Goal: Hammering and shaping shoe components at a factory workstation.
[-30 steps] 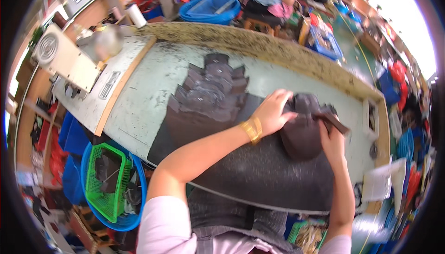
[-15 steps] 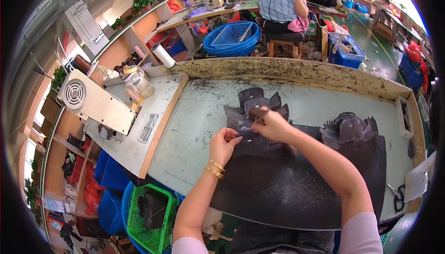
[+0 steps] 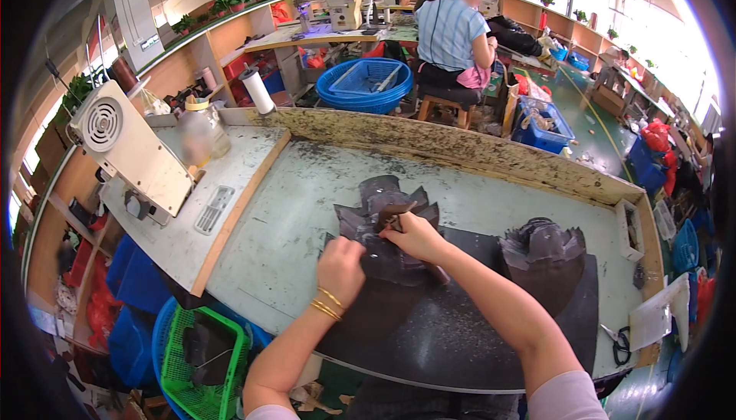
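A pile of overlapping dark leather-like pieces (image 3: 381, 188) with jagged, flared edges lies fanned out in front of me, partly over a large black board (image 3: 460, 328). My right hand (image 3: 414, 237) is closed around a dark brown curved piece (image 3: 396, 213) on top of the pile; its exact kind is unclear. My left hand (image 3: 342, 267), with gold bangles at the wrist, is curled at the left edge of the pile. Its fingers are slightly blurred, and whatever they pinch is hidden. A second stack of similar dark pieces (image 3: 540, 247) sits on the board to the right.
A cream sewing machine (image 3: 134, 148) stands at left behind a wooden strip. Scissors (image 3: 619, 345) and a narrow white tray (image 3: 630, 230) lie at right. A raised rim (image 3: 460, 148) borders the table's far side. Below left is a green basket (image 3: 172, 351). A person sits beyond.
My view has shifted, so the table appears lower and further left. My left hand has gone from a visible pinch at the pile's edge to a curled, blurred shape. The right hand keeps its grip.
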Demonstrator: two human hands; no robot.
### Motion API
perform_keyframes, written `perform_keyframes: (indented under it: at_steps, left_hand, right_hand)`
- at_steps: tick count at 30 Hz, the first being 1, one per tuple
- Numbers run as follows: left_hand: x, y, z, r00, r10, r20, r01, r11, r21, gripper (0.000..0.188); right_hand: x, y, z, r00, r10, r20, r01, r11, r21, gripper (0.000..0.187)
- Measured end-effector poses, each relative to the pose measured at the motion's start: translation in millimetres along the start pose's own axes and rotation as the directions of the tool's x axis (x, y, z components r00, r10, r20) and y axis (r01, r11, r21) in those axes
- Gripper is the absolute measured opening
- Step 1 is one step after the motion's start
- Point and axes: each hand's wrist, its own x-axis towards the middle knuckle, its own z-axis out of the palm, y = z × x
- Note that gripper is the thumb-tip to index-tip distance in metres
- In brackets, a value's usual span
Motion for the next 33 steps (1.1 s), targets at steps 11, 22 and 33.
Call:
perform_keyframes:
  at_steps: [11,22,33]
  left_hand:
    - [11,25,12,0.998,0.029,-0.054,-0.025,0.997,0.074,0.049]
    - [24,35,6,0.892,-0.109,0.438,0.078,0.993,0.09,0.031]
    - [20,36,2,0.901,0.086,0.426,-0.123,0.991,0.059,0.016]
  right_hand:
    - [1,7,2,1.0,0.01,-0.021,-0.011,1.0,-0.027,0.045]
    - [-19,-4,-8,1.0,0.031,-0.005,-0.031,0.995,0.092,0.044]
    - [-30,1,-26,0.998,0.058,-0.008,-0.054,0.971,0.232,0.039]
